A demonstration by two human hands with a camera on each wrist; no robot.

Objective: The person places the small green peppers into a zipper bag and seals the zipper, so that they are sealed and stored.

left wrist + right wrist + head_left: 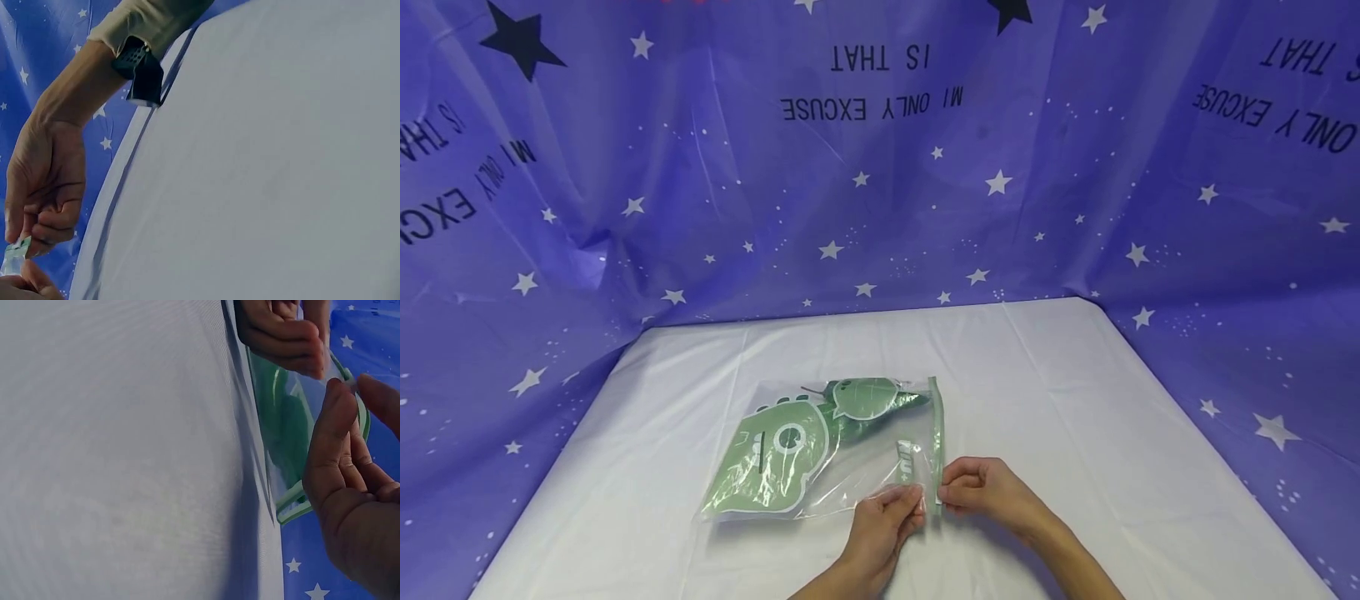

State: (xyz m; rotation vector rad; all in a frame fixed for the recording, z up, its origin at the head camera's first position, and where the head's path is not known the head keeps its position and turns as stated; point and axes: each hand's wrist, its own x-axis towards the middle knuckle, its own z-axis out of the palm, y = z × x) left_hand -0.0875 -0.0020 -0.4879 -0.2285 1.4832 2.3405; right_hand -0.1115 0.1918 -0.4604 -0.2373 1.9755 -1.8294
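A clear zip bag (767, 458) printed with green cartoon dinosaurs lies on its side, its green zip strip (937, 417) facing right. Something dark green (853, 427) shows through the plastic. Near the zip end, my left hand (883, 525) pinches the bag's lower corner between thumb and fingers. Just across the strip, my right hand (988, 493) pinches a small white slider (940, 493) at the strip's near end. The right wrist view shows both hands close together, with the right hand (350, 462) in front of the green strip.
A white cloth (1075, 433) covers the table under the bag. Purple curtains (895, 192) with stars and lettering hang behind and along both sides. In the left wrist view, a dark wrist device (140, 69) sits on the right forearm below a beige sleeve (150, 25).
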